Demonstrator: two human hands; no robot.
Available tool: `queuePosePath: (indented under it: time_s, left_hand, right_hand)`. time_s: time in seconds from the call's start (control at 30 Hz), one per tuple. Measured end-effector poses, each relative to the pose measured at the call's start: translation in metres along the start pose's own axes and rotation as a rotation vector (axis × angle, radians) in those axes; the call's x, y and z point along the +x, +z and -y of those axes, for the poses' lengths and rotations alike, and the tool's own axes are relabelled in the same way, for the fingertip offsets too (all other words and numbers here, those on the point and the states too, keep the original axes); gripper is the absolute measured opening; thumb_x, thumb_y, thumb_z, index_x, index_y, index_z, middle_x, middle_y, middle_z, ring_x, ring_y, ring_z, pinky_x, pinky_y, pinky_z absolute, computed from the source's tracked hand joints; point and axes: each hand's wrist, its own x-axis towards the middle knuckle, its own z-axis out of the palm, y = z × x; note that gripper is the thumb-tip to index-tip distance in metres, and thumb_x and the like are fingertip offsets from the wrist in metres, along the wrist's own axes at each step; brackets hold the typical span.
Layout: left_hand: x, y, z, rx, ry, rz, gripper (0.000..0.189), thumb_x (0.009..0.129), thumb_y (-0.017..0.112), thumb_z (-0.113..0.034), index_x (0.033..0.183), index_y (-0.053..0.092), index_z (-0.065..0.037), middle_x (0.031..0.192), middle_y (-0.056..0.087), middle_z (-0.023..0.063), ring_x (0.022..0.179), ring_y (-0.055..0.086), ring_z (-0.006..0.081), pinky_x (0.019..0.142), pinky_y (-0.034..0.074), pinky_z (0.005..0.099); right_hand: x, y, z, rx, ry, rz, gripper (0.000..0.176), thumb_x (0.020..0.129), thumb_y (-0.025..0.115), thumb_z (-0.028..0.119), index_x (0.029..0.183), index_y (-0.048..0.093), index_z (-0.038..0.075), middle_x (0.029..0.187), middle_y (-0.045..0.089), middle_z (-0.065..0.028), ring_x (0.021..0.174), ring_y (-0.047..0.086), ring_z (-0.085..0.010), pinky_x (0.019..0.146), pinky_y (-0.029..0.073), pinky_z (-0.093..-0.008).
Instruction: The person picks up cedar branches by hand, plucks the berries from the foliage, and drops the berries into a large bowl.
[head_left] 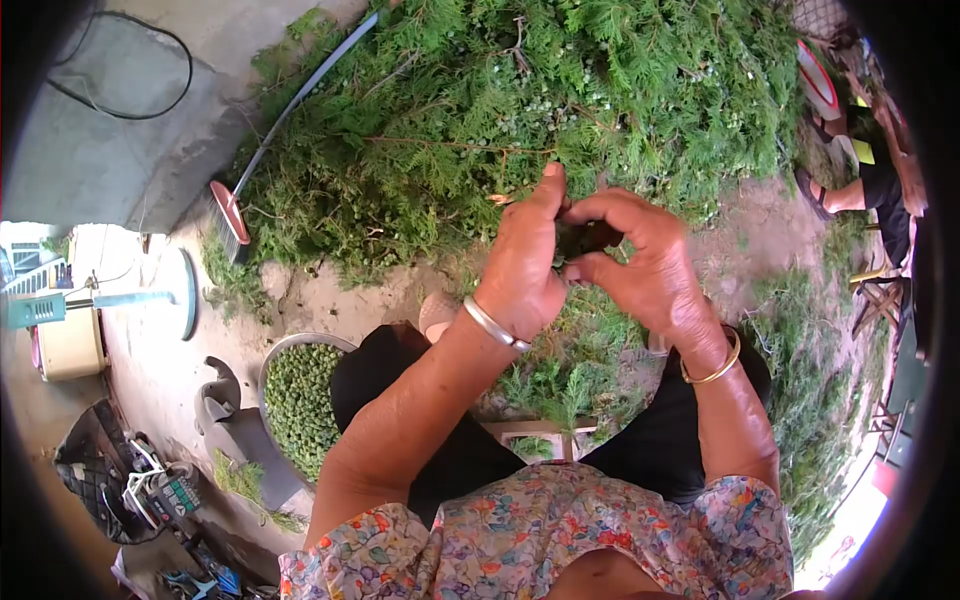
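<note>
My left hand (525, 250), with a silver bangle at the wrist, is closed around an evergreen twig (502, 200); its pale cut end sticks out beside the thumb. My right hand (640, 250), wearing a gold-coloured bangle, meets it with thumb and forefinger curled in a pinch. Dark green foliage (582, 243) shows in shadow between both hands. What the right fingertips grip is hidden. Just beyond the hands lies a large heap of evergreen branches (440, 180) bearing small pale green cones.
A round pan (264, 375) full of green cones stands left of my knee. A broom (230, 215) leans against the heap. Loose sprigs (575, 395) litter the ground between my legs. A fan (185, 295) stands at far left. Another person's leg (848, 197) shows at right.
</note>
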Motion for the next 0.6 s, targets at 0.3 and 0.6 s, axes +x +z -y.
queuePosePath:
  time_s: [0.3, 0.6]
  left_hand:
    - [0.002, -0.009, 0.007, -0.07, -0.012, 0.09, 0.029, 0.093, 0.044, -0.038, 0.085, 0.049, -0.011, 0.069, 0.052, 0.0023, 0.061, 0.052, 0.015, 0.051, 0.042, 0.0288]
    - [-0.007, -0.004, 0.002, 0.094, 0.049, 0.257, 0.033, 0.087, 0.055, -0.04, 0.092, 0.059, -0.007, 0.074, 0.055, 0.0021, 0.062, 0.05, 0.0126, 0.047, 0.037, 0.0224]
  right_hand:
    - [-0.003, 0.001, 0.005, 0.124, 0.157, -0.076, 0.013, 0.075, 0.058, -0.007, 0.086, 0.061, 0.0, 0.075, 0.061, -0.007, 0.067, 0.058, -0.0127, 0.059, 0.047, -0.0257]
    - [0.002, -0.015, -0.004, 0.759, 0.354, -0.294, 0.005, 0.084, 0.056, 0.002, 0.088, 0.058, -0.001, 0.08, 0.064, -0.0075, 0.068, 0.06, -0.0124, 0.061, 0.048, -0.0238]
